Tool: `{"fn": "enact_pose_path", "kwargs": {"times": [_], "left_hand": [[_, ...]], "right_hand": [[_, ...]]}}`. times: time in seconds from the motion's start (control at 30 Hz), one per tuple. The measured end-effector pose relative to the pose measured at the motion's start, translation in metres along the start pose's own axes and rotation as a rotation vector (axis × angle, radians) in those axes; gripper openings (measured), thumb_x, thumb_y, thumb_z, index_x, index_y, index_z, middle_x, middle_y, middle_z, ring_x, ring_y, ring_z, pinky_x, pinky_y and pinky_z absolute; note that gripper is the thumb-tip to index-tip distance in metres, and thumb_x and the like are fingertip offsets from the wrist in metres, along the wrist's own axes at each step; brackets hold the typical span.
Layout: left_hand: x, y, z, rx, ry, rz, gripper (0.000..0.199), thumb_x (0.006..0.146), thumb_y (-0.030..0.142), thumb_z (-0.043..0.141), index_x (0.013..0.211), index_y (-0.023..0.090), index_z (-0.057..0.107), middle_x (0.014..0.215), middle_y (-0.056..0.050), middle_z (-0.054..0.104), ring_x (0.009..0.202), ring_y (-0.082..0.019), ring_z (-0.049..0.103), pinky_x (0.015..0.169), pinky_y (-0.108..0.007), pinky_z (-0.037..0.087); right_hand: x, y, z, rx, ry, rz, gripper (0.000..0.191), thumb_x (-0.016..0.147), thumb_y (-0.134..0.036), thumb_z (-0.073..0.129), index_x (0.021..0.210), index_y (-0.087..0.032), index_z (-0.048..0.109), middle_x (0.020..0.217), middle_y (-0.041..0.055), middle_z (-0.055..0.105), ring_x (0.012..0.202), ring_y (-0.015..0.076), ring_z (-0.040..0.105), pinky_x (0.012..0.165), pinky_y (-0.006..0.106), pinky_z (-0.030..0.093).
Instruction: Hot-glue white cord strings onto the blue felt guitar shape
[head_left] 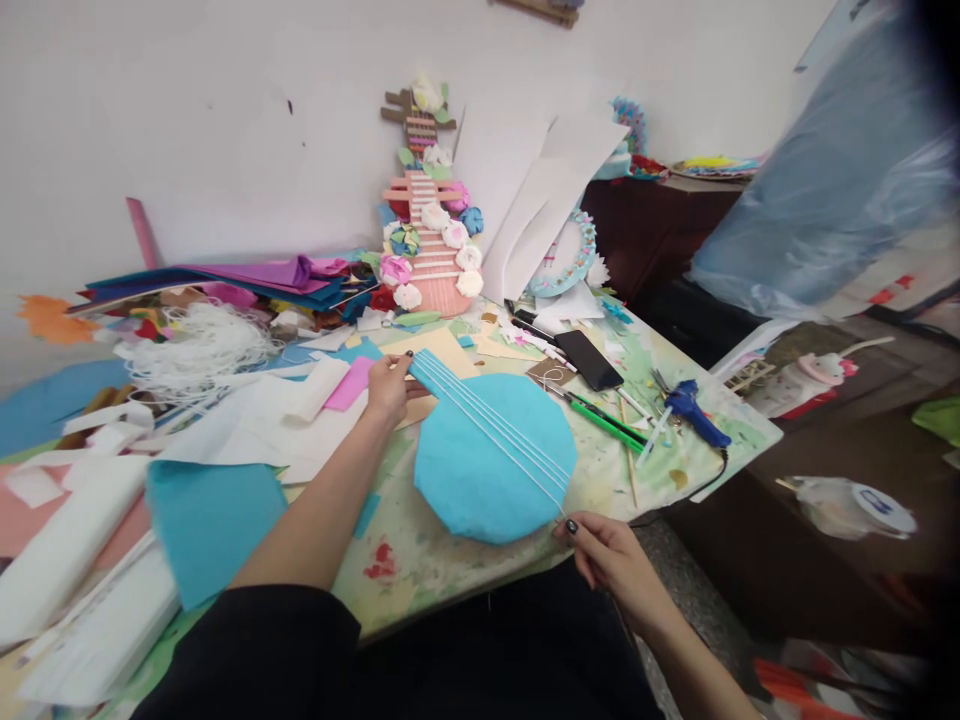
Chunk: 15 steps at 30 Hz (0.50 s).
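A blue paper-covered banjo-like shape (480, 480), with a round body and a short neck, lies tilted over the table's front part. Several white strings (491, 420) run along it from the neck to the lower right rim. My left hand (391, 388) grips the end of the neck, its thumb on top and fingers beneath. At the lower right rim, my right hand (600, 548) pinches the loose end of one white string between thumb and fingertips. The undersides of the shape and of the left fingers are hidden.
To the right lie a blue glue gun (694, 412), a green craft knife (607, 422) and a black phone (589, 360). A pink flower-decorated guitar shape (435, 265) leans on the wall. Tangled white string (199, 350), paper rolls (75, 545) and blue paper (214, 520) cover the left.
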<state>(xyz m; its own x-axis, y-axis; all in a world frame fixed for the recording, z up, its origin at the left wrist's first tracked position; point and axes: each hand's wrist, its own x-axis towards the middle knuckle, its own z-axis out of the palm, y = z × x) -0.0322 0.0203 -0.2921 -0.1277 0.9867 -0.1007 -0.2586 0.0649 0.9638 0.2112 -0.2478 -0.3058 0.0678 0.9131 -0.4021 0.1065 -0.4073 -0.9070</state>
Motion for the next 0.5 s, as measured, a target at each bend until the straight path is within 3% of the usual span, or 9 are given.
{"fn": "enact_pose_path", "kwargs": {"times": [0.27,0.5], "left_hand": [[-0.002,0.011,-0.003,-0.009,-0.087,0.007,0.034,0.066,0.04,0.069,0.078,0.018,0.045,0.058,0.005,0.056,0.041,-0.015,0.059,0.043,-0.03,0.053],[0.002,0.021,-0.008,-0.012,-0.1,0.041,0.035,0.063,0.04,0.07,0.076,0.019,0.044,0.054,0.005,0.056,0.041,-0.015,0.059,0.04,-0.027,0.051]], "right_hand": [[0.004,-0.008,0.008,-0.008,0.003,-0.16,0.049,0.077,-0.065,0.055,0.075,-0.015,0.058,0.037,-0.0066,0.04,0.037,0.0072,0.028,0.043,0.023,0.017],[0.008,0.003,0.024,0.134,-0.041,-0.096,0.05,0.074,-0.066,0.059,0.073,-0.016,0.055,0.043,-0.0042,0.05,0.033,0.0034,0.024,0.037,0.02,0.013]]}}
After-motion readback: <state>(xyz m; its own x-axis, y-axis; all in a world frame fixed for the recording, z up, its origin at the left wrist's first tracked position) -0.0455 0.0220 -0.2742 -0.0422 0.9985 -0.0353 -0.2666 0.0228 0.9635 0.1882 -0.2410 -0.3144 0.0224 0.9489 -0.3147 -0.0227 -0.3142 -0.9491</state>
